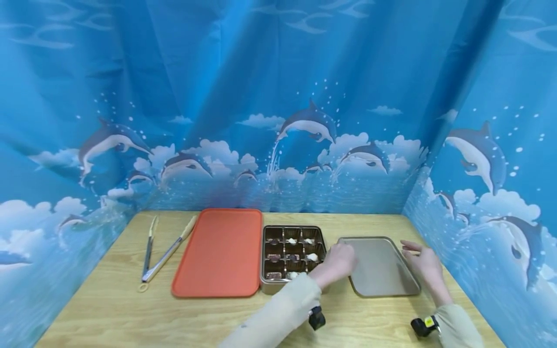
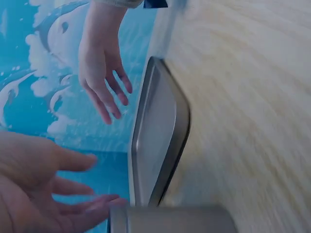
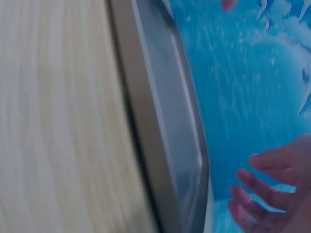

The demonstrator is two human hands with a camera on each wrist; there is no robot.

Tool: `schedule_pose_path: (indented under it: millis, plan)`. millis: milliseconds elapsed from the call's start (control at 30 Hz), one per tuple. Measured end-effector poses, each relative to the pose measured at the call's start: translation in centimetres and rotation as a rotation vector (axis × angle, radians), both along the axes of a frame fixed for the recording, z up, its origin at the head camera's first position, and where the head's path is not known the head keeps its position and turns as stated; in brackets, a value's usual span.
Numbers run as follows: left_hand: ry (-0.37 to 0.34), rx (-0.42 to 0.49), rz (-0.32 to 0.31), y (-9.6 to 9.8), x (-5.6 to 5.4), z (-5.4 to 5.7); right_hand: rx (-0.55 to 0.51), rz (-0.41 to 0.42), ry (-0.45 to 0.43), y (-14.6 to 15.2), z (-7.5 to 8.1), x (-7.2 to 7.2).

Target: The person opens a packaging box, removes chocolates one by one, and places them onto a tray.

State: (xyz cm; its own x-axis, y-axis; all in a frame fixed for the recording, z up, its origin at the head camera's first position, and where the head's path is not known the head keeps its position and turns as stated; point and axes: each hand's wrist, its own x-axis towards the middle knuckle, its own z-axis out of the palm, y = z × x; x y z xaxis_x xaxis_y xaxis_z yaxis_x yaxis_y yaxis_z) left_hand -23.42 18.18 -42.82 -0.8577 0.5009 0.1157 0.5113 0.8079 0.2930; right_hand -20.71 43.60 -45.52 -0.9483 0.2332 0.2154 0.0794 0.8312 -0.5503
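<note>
My left hand (image 1: pixel 337 262) hovers between a metal box (image 1: pixel 271 288) and a shallow grey metal tray (image 1: pixel 380 266). Its fingers reach out loosely in the left wrist view, close to the box's edge, and hold nothing; whether they touch it I cannot tell. Over the tray's right edge is my right hand (image 1: pixel 424 267), fingers spread and slightly bent, with nothing in it. The right wrist view shows those fingers (image 3: pixel 265 189) apart from the tray's rim (image 3: pixel 160 111). A dark divided insert (image 1: pixel 285 247) in the box has small brown and white pieces in its compartments.
Left of the box lies a flat orange-red tray (image 1: pixel 219 256). Farther left are spread metal tongs (image 1: pixel 166 257) with pale tips. Everything stands on a wood-grain table (image 1: pixel 143 319), bordered at the back and sides by a blue dolphin-print curtain (image 1: pixel 243 121).
</note>
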Motion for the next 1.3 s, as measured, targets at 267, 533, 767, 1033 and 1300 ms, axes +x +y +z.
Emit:
schedule_pose_path:
  millis: [267, 533, 767, 1033, 1300]
  plan:
    - [0.131, 0.193, -0.137, -3.7, -1.1, 0.2, -0.025, 0.076, 0.275, -5.4, 1.4, -0.6]
    - [0.222, 0.181, -0.117, -8.3, -2.1, 0.2, -0.031, 0.254, 0.338, -10.9, 1.5, -1.0]
    - [0.215, 0.21, -0.023, -13.0, -3.1, 0.5, 0.111, 0.4, 0.273, -15.1, 0.7, -0.8]
    - [0.257, 0.289, 0.113, -19.5, -4.4, -0.1, 0.317, 0.471, 0.115, -17.7, -0.1, -0.4]
    - [0.328, 0.273, 0.267, -26.9, -4.8, -1.3, 0.341, 0.493, 0.065, -18.3, -1.0, -0.2]
